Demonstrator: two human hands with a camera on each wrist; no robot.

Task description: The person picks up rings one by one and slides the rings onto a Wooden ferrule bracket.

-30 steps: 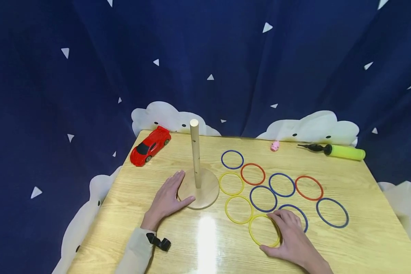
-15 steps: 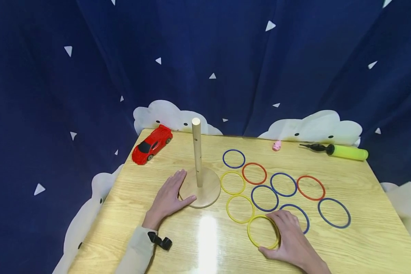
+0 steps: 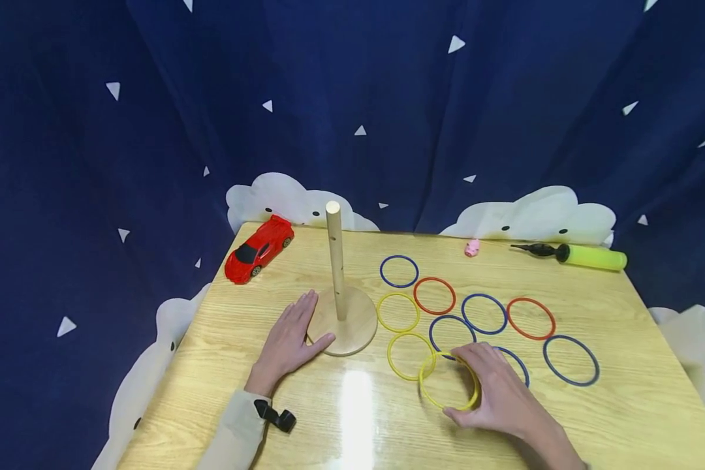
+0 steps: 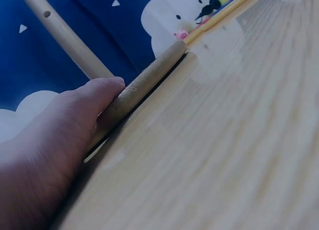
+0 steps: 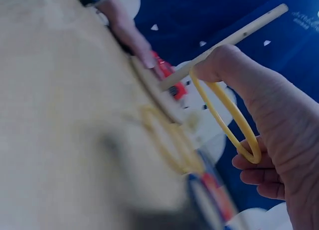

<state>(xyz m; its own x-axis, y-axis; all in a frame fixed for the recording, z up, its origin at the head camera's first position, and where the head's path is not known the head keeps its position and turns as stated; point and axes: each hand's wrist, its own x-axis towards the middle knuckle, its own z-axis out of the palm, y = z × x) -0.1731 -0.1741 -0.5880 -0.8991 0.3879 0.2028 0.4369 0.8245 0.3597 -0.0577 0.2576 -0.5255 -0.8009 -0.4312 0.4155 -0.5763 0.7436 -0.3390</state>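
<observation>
A wooden stand, with a round base [image 3: 358,329] and an upright post [image 3: 337,267], stands left of the table's middle. My left hand [image 3: 288,339] rests against the base's left side, fingers extended and thumb over its near edge; the left wrist view shows the thumb [image 4: 102,90] on the rim. Between thumb and fingers, my right hand [image 3: 496,395] pinches a yellow ring [image 5: 238,112], which is raised and tilted above the table. In the head view it overlaps the edge of a yellow ring [image 3: 389,358] lying flat. Another yellow ring [image 3: 378,312] lies beside the base.
Several blue and red rings lie flat to the right, among them a red ring [image 3: 555,320] and a blue ring [image 3: 597,369]. A red toy car [image 3: 258,251] sits far left. Along the back are a pink pig figure [image 3: 472,248] and a green hand pump [image 3: 593,257].
My right hand has lifted the yellow ring off the table and tilted it, moving slightly up and left. My left hand stays at the base.
</observation>
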